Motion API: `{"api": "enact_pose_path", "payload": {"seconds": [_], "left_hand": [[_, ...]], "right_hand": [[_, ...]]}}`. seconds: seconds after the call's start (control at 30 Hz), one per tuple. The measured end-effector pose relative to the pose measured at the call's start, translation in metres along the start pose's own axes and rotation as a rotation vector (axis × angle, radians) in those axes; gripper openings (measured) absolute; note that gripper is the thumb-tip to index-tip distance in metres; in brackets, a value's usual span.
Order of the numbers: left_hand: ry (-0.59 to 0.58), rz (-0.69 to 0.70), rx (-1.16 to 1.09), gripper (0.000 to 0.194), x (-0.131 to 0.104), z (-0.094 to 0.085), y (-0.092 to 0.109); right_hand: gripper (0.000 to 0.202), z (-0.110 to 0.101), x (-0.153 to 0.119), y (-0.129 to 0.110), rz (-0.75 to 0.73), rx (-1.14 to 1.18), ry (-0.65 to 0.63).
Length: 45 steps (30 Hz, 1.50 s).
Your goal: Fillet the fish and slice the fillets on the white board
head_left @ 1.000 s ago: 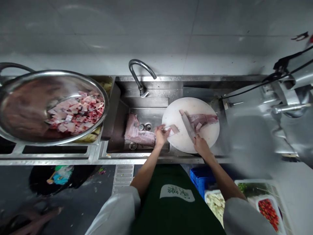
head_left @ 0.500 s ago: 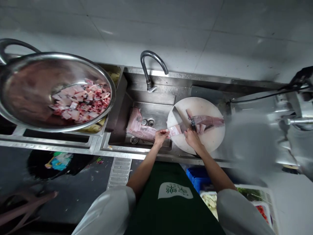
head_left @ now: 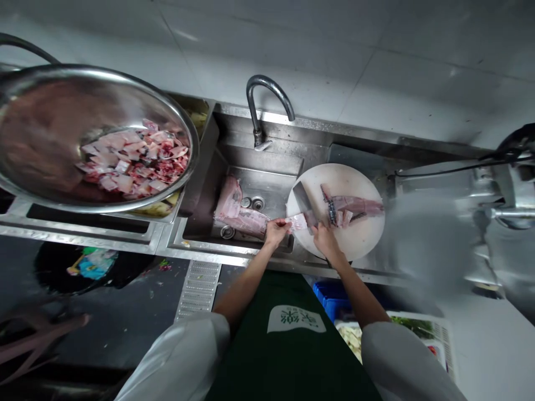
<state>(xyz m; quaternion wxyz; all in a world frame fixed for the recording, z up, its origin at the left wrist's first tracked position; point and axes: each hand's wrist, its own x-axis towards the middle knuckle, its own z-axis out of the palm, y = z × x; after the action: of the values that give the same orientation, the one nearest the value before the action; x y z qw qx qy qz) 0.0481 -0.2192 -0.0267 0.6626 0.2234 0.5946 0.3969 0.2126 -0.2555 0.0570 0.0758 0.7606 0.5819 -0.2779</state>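
Observation:
My left hand (head_left: 276, 232) pinches the left end of a pale piece of fish (head_left: 298, 222) at the left rim of the round white cutting board (head_left: 359, 244). In my right hand (head_left: 327, 243) is a cleaver (head_left: 304, 199), its broad blade lying against the right end of that piece; the handle is mostly covered by my fingers. Right of the blade, a longer dark-skinned fish portion (head_left: 355, 205) rests on the board with small cut bits beside it. Larger fish pieces (head_left: 246, 221) lie in the sink, just left of my left hand.
A big steel bowl (head_left: 37, 189) of cut fish stands at the left, over a tray (head_left: 173, 210). The faucet (head_left: 267, 83) arches behind the sink (head_left: 267, 161). At the right is metal equipment (head_left: 512, 211), partly blurred. Below are a blue crate (head_left: 328, 298) and a black bin (head_left: 54, 273).
The cleaver and my right hand have shifted slightly left along the pinched fish piece, away from the dark-skinned portion. The view has tilted a little; my left hand keeps its hold.

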Motion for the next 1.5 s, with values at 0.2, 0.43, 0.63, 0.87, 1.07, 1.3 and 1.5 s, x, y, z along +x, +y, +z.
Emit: {"api": "enact_pose_path", "payload": {"seconds": [0.2, 0.43, 0.63, 0.87, 1.07, 1.3, 1.5], "left_hand": [[0.026, -0.035, -0.032, 0.034, -0.005, 0.004, -0.01], [0.007, 0.003, -0.014, 0.029, -0.004, 0.003, -0.019], [-0.022, 0.07, 0.058, 0.033, -0.004, 0.007, -0.022], [0.034, 0.257, 0.233, 0.029, -0.001, -0.001, -0.026], [0.276, 0.706, 0.313, 0.03, -0.009, -0.022, -0.034], [-0.056, 0.867, 0.494, 0.02, -0.01, 0.007, -0.057], [-0.008, 0.953, 0.674, 0.013, 0.0, 0.031, -0.058]], "right_hand": [[0.028, -0.013, -0.027, 0.015, 0.059, -0.032, 0.108], [0.039, -0.005, -0.02, -0.035, 0.005, -0.015, 0.167], [0.035, 0.005, 0.005, -0.014, -0.004, -0.013, 0.004], [0.032, -0.025, -0.006, 0.016, 0.097, -0.045, 0.065], [0.04, -0.01, -0.027, -0.036, -0.014, 0.006, 0.213], [0.03, 0.011, 0.003, -0.024, -0.006, -0.018, 0.027], [0.032, -0.005, 0.007, 0.026, 0.054, -0.042, 0.098]]}}
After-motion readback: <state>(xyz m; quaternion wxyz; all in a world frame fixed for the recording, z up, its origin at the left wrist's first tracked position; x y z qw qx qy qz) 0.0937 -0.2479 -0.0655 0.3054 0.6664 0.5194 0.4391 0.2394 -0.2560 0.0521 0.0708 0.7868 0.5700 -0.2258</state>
